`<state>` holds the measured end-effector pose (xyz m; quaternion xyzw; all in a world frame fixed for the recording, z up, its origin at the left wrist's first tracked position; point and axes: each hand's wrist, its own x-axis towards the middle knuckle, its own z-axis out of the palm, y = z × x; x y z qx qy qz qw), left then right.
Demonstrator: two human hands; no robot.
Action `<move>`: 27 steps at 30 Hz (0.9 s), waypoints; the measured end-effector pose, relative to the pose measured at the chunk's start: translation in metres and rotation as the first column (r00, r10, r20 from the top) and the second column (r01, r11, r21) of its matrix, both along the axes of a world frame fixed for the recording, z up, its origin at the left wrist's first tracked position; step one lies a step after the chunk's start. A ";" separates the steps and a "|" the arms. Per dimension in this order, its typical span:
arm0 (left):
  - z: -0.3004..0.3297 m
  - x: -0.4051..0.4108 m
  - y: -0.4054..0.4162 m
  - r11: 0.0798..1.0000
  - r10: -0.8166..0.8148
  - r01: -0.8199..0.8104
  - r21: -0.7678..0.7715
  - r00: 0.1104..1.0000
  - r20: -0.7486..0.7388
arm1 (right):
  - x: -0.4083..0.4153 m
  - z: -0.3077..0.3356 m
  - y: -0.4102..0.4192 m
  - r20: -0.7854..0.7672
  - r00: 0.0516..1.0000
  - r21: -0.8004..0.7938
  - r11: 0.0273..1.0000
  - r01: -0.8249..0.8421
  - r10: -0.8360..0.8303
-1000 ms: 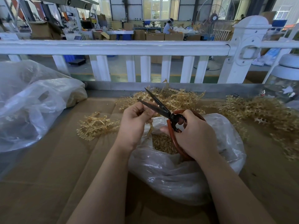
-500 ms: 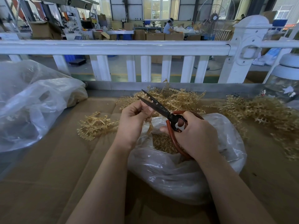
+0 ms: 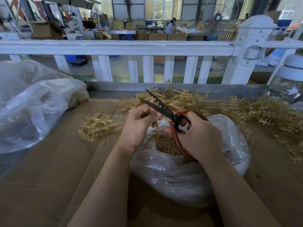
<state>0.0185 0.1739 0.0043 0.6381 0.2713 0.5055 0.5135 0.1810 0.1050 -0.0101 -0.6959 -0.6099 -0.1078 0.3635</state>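
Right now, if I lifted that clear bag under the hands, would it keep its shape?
Probably not: the clear bag is thin, wrinkled film slumped on the cardboard, so it should sag. The gold pieces heaped inside would likely shift and could spill from its open mouth.

The left hand and the right hand were bare. The left arm and the right arm were bare too, as far as could be seen. Small knuckle bumps showed on the right hand.
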 end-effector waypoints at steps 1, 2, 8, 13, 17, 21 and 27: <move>0.000 0.000 0.000 1.000 -0.003 0.003 -0.004 1.000 0.007 | 0.000 0.000 0.000 0.005 1.000 -0.001 1.000 0.006 -0.006; -0.001 0.000 0.000 1.000 -0.005 0.005 -0.007 1.000 0.018 | 0.000 -0.001 0.000 0.009 1.000 0.002 1.000 0.012 -0.012; -0.001 0.001 -0.001 0.996 0.069 -0.075 0.053 0.993 0.096 | 0.000 -0.002 0.001 -0.012 1.000 0.023 1.000 -0.015 0.016; -0.004 -0.003 0.002 0.993 0.073 -0.081 0.087 0.993 0.091 | 0.000 -0.002 0.000 -0.042 0.999 0.024 1.000 -0.018 0.019; -0.004 -0.001 0.003 0.993 0.096 -0.101 0.060 0.991 0.089 | 0.000 -0.003 0.002 -0.048 0.998 0.022 0.999 -0.027 0.028; -0.005 -0.003 0.004 0.995 0.096 -0.097 0.001 0.988 0.119 | 0.000 -0.003 0.002 -0.060 0.997 0.026 0.999 -0.040 0.041; -0.003 -0.002 0.003 0.999 0.030 -0.031 0.010 0.995 0.099 | 0.000 -0.002 0.002 -0.077 0.996 0.016 0.998 -0.053 0.054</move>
